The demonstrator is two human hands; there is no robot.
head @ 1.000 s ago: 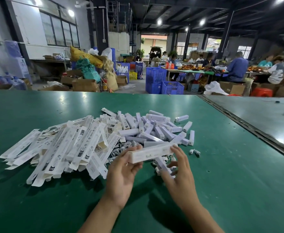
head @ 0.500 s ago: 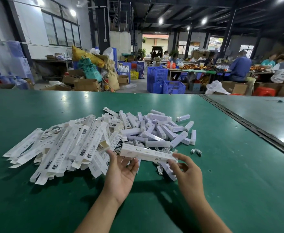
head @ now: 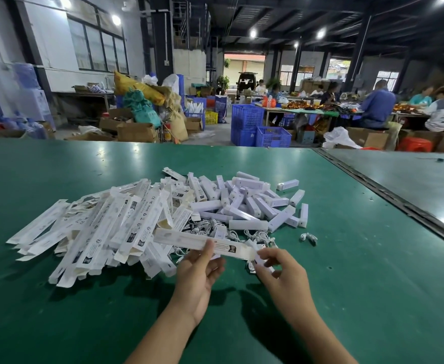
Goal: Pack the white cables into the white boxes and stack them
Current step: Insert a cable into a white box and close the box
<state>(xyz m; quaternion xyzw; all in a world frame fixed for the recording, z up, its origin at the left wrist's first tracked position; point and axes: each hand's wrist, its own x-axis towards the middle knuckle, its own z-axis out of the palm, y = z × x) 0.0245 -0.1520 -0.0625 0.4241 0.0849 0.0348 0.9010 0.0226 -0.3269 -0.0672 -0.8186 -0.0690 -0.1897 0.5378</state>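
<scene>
The left hand (head: 199, 271) gripped a box (head: 178, 239) mid-length above the surface (head: 347, 258), the right hand (head: 281, 274) pinching its end flap. Light, thin card looked easily crushed; edges seemed safest. Cables (head: 260, 236) lay just behind.

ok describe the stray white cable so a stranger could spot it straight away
On the green table, find the heap of small closed white boxes. Off its near right corner lies one coiled white cable, alone on the green; the other cables are tangled together by the heap.
</scene>
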